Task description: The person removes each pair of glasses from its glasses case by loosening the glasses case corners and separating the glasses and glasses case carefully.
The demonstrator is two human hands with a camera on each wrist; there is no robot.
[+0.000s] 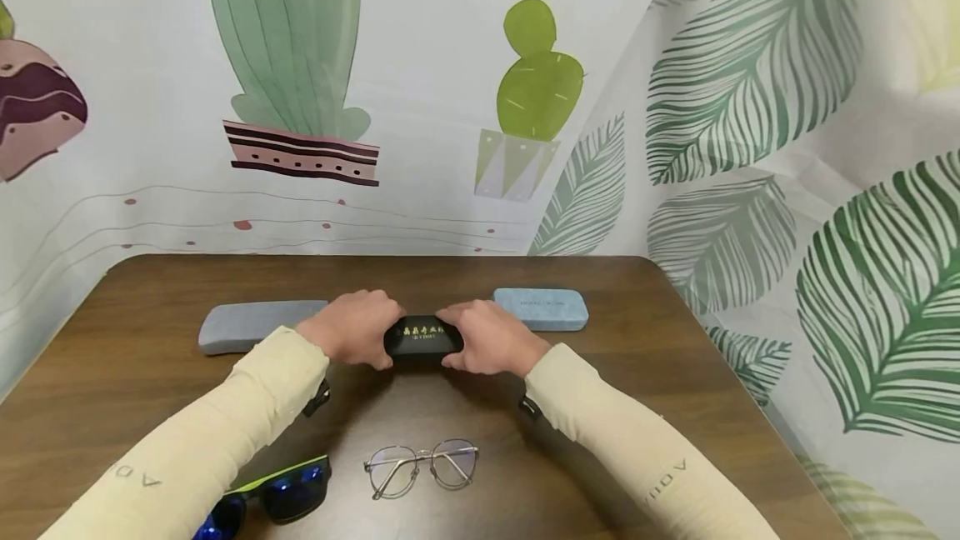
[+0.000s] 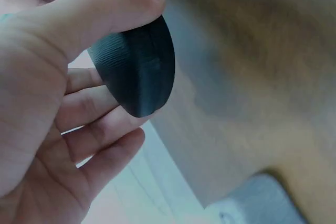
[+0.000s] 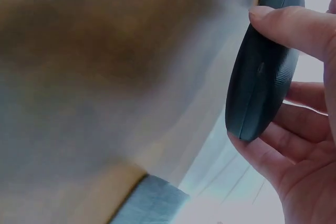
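A black glasses case [image 1: 423,337] with gold lettering on its top is held between both hands near the back of the table. My left hand [image 1: 356,327] grips its left end, thumb on the near side and fingers behind. At the right end, my right hand [image 1: 495,337] grips it the same way. In the left wrist view the thumb lies across the dark case [image 2: 139,69], with fingers curled under its far side. The right wrist view has the case [image 3: 260,77] looking closed along its seam, between thumb and fingers.
A grey-blue glasses case [image 1: 255,325] lies behind the left hand, and a light blue case [image 1: 542,309] behind the right. Thin-framed eyeglasses [image 1: 422,468] rest nearer the front. Beside them, sunglasses [image 1: 288,494] with blue lenses are partly hidden by the left sleeve. A patterned wall covering [image 1: 427,65] borders the table [image 1: 637,373].
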